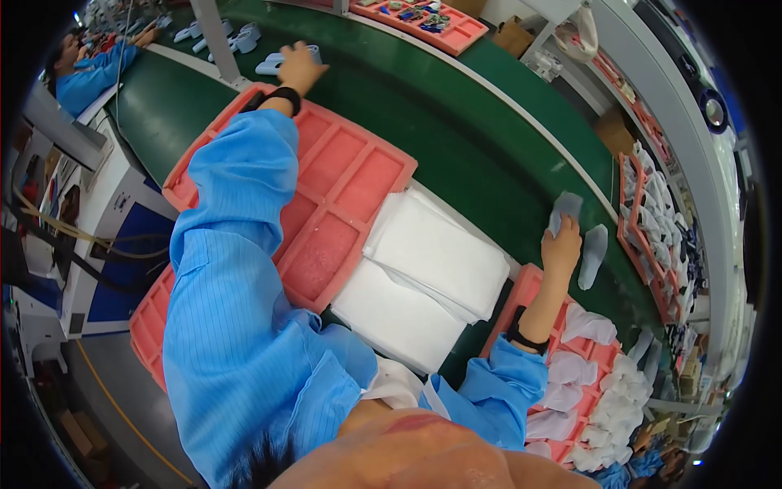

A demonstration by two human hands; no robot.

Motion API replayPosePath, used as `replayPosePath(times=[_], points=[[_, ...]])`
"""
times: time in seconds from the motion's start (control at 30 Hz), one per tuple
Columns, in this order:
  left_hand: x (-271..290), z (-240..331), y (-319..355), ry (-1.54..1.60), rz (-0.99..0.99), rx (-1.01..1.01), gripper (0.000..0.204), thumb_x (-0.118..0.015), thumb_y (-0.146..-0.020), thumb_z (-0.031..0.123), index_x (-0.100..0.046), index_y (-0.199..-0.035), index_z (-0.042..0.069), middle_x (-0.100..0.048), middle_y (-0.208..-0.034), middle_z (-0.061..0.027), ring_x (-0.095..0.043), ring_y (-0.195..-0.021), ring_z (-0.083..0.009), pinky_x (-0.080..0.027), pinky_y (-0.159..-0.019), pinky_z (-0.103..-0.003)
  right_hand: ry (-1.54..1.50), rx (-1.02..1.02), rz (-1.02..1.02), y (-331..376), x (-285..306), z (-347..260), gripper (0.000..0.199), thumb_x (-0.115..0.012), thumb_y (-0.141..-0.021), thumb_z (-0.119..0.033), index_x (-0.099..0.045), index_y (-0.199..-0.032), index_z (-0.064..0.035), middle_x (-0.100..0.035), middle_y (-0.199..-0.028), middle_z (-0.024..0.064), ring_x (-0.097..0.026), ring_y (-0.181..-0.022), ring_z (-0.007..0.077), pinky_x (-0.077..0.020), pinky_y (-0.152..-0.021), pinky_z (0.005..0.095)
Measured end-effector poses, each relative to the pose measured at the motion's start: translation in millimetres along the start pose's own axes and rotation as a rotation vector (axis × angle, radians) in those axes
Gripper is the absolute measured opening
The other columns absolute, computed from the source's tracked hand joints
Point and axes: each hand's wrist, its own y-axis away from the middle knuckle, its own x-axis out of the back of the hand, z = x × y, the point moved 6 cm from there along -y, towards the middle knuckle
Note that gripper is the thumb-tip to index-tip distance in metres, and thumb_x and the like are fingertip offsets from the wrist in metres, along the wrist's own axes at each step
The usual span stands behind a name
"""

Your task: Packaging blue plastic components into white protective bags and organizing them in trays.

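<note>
Touching the right grip [562, 244] is a grey wrapped piece [566, 204]; by the left grip [301, 72], a pale-blue part [267, 65]. Whether either clamps, I cannot tell. Marks on the cabinet [116, 181], lower-left of the left grip, are illegible.

White-and-blue cabinet [122, 301], brown cardboard box [513, 37]

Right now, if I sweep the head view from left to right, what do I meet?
Co-worker's blue sleeve → person's left hand → stacks of white sheets → person's right hand → loose greyish wrapped piece → pink tray of wrapped pieces across the belt.
</note>
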Motion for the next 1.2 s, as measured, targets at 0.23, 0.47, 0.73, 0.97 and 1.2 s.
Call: replayPosePath(times=[0.23, 0.47, 0.73, 0.97, 1.2], points=[[-51, -45, -30, -0.031, -0.214, -0.242, 0.078, -0.083, -0.061, 0.034, -0.05, -0.125, 0.004, -0.055, -0.122, -0.0191, -0.059, -0.104, -0.0353, -0.05, -0.087, -0.041, -0.375, 0.18, 0.018, 2, 6, -40, 0.041, -0.069, -0.078, -0.014, -0.059, -0.116, -0.0018, -0.056, -0.122, 0.0194, -0.054, -0.111, 0.0374, -0.0439, -0.093, 0.0396], [-38, 101, 80, 0.41, -0.786, -0.484, 0.073, -0.084, -0.06, 0.025, -0.054, -0.122, 0.002, -0.063, -0.101, -0.011, -0.064, -0.08, -0.0205, -0.054, -0.065, -0.029, -0.688, 0.287, 0.046, 13, 38, -73, 0.05, -0.075, -0.075, -0.019, -0.058, -0.12, -0.0055, -0.058, -0.118, 0.0128, -0.059, -0.105, 0.026, -0.0483, -0.082, 0.0299], [59, 257, 265, 0.902, -1.047, -0.601, 0.065, -0.081, -0.07, 0.02, -0.051, -0.125, 0.002, -0.056, -0.108, -0.0101, -0.059, -0.074, -0.0118, -0.047, -0.057, -0.024, -0.628, 0.305, 0.257, 39, 80, -110, 0.058, -0.08, -0.067, -0.018, -0.054, -0.117, -0.0046, -0.06, -0.11, 0.0135, -0.061, -0.096, 0.0277, -0.0499, -0.077, 0.0321], [68, 261, 313, 1.204, -0.527, -0.667, 0.038, -0.076, -0.075, 0.018, -0.055, -0.104, 0.003, -0.053, -0.098, -0.0087, -0.057, -0.066, -0.0142, -0.046, -0.056, -0.027, -0.753, 0.098, 0.34, 26, 98, -50, 0.05, -0.08, -0.065, -0.016, -0.055, -0.105, -0.0004, -0.063, -0.094, 0.0114, -0.063, -0.08, 0.0239, -0.0503, -0.065, 0.0311], [20, 260, 386, 0.445, -0.738, -1.13, 0.02, -0.07, -0.077, 0.018, -0.059, -0.09, 0.008, -0.054, -0.087, -0.0099, -0.059, -0.07, -0.0267, -0.047, -0.061, -0.036, -1.594, -0.052, 0.19, 27, 115, -26, 0.042, -0.078, -0.071, -0.015, -0.056, -0.104, 0.0002, -0.061, -0.088, 0.0051, -0.056, -0.065, 0.0103, -0.0457, -0.058, 0.0227]])
